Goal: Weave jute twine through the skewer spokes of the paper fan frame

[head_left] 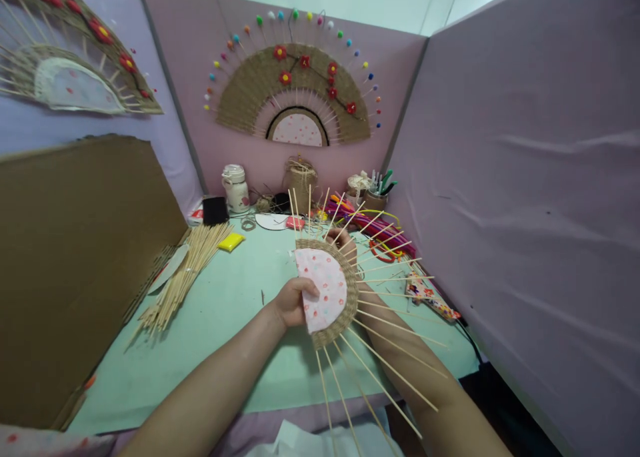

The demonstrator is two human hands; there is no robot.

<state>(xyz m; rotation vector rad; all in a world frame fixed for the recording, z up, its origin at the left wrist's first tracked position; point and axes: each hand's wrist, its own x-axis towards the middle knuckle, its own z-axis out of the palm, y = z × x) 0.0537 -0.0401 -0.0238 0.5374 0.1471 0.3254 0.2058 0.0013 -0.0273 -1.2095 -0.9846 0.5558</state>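
Observation:
I hold a half-made fan (pixel 327 290) upright over the green table (pixel 230 310). It has a pink flowered half-disc, a woven jute band around it and several thin wooden sticks fanning out to the right and down. My left hand (pixel 293 301) grips the flat edge of the half-disc, fingers curled over it. My right hand (pixel 345 242) is behind the fan's upper part, mostly hidden by the weave and sticks; its fingers appear curled at the jute band.
A bundle of loose sticks (pixel 183 277) lies left on the table beside a big cardboard sheet (pixel 75 263). A jar (pixel 236 189), jute roll (pixel 301 177), tool cup (pixel 376 193) and coloured pipe cleaners (pixel 380 233) crowd the back. Finished fans (pixel 295 93) hang on the walls.

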